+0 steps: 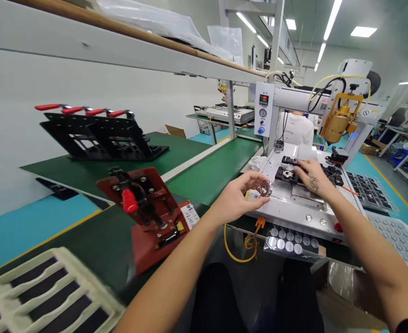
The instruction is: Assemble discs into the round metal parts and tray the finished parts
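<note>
Between the thumb and fingers of my left hand [237,196] is a small round part with a shiny ring-shaped rim [265,188], held upright at the machine's front left edge. My right hand [313,178] reaches over the machine bed [280,203], its fingers closed around the end of a black clamp bar [290,161]. Just in front of that bar, a black fixture [280,174] holds a round metal part [287,174]. Part of the fixture is hidden behind my right hand.
Above the bed hangs a gold dispensing head [339,122]; a control box [263,108] stands behind left. A red clamp jig [148,208] and a pale slotted tray [51,291] are at left. Round discs [290,241] lie along the front; black parts fill a tray [370,189] at right.
</note>
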Available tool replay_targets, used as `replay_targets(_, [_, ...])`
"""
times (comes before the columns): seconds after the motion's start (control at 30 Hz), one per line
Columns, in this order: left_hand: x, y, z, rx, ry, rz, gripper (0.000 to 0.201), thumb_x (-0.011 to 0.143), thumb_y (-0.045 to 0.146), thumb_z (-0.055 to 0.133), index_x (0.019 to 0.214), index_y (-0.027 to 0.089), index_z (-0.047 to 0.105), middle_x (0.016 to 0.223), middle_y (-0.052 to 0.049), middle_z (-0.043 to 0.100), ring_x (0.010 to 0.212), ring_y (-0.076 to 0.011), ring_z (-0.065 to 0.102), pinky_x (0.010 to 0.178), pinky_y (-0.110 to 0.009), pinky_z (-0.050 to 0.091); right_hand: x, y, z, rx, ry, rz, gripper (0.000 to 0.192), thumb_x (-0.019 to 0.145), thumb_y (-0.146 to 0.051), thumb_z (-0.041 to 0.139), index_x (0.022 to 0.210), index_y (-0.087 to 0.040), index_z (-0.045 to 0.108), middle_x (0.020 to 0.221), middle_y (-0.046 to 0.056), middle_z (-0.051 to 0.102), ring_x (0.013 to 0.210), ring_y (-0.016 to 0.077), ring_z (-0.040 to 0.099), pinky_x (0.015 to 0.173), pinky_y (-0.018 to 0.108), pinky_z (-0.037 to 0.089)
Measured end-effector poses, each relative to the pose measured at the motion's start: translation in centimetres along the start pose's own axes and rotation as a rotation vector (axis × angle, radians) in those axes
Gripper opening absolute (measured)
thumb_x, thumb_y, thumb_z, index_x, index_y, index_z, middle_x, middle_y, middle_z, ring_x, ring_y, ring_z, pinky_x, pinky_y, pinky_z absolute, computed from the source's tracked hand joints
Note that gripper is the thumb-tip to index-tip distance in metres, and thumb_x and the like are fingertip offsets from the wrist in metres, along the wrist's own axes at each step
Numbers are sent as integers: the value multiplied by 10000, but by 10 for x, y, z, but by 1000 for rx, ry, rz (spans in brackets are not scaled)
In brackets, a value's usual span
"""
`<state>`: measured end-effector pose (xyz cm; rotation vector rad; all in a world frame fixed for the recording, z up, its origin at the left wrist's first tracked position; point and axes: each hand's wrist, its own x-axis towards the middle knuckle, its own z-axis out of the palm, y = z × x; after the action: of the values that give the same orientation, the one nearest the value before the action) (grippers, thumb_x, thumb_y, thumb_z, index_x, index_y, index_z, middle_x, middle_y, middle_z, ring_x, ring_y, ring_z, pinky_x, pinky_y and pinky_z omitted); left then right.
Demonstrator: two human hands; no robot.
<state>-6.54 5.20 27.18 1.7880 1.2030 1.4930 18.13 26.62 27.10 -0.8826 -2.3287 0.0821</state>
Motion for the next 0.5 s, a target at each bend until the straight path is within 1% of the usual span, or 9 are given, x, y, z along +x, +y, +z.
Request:
replay_targets(0.07, [-19, -5, 5, -46, 19, -50, 478, 838, 327, 864, 1235, 180, 643, 1178, -129, 787, 1082, -252, 761, 1017, -412, 603, -43, 3, -29, 4, 152, 50, 461, 1128, -450, 438, 1351, -182, 739, 1206, 163, 708, 1138, 309, 638, 1019, 464, 499])
replay_targets(0.13, [-41, -15, 7, -38, 49, -111, 478, 840, 336, 864, 1229, 181, 633, 1127, -124, 800, 1023, -251, 779, 968, -397, 624, -100, 9, -55, 9, 364, 130, 369, 1108, -453, 514, 1210, -206, 769, 1132, 114, 722, 1026, 268, 656, 917, 408, 516])
replay_targets(0.2, [-62, -26, 10, -6, 76, -166, 466, 836, 348, 866, 1213, 187, 645, 1087, -110, 806, 994, -251, 788, 929, -376, 637, -159, 17, -69, -44, 495, 260, 294, 1059, -458, 609, 1018, -210, 762, 963, 64, 703, 873, 236, 635, 805, 374, 499])
replay_targets(0.27, [-77, -38, 16, 12, 77, -219, 456, 824, 348, 865, 1203, 196, 661, 1064, -91, 809, 981, -246, 791, 912, -361, 643, -209, 27, -70, -96, 523, 394, 314, 1001, -511, 681, 946, -205, 726, 881, 40, 665, 809, 228, 602, 775, 376, 485])
replay_targets(0.33, [-84, -48, 27, -5, 39, -267, 446, 812, 336, 860, 1191, 203, 668, 1050, -72, 809, 972, -236, 790, 918, -356, 642, -242, 38, -62, -124, 506, 480, 386, 943, -589, 728, 913, -206, 688, 868, 38, 643, 830, 242, 590, 797, 396, 481])
replay_targets(0.37, [-86, -53, 35, -24, 12, -291, 441, 807, 333, 857, 1184, 203, 668, 1046, -66, 806, 970, -231, 788, 921, -355, 639, -253, 42, -56, -130, 500, 510, 418, 921, -620, 740, 902, -208, 669, 872, 40, 633, 844, 249, 584, 809, 405, 478])
replay_targets(0.43, [-88, -63, 52, -66, -49, -339, 436, 802, 341, 851, 1170, 200, 666, 1043, -64, 801, 962, -227, 780, 898, -351, 634, -264, 45, -44, -152, 525, 547, 452, 892, -646, 763, 904, -212, 637, 889, 41, 613, 864, 255, 568, 832, 420, 476])
replay_targets(0.5, [-89, -74, 71, -79, -124, -367, 441, 798, 356, 853, 1166, 198, 668, 1050, -68, 796, 946, -228, 773, 872, -352, 626, -267, 36, -31, -172, 580, 540, 417, 910, -599, 774, 955, -210, 630, 913, 47, 601, 864, 255, 556, 851, 435, 479])
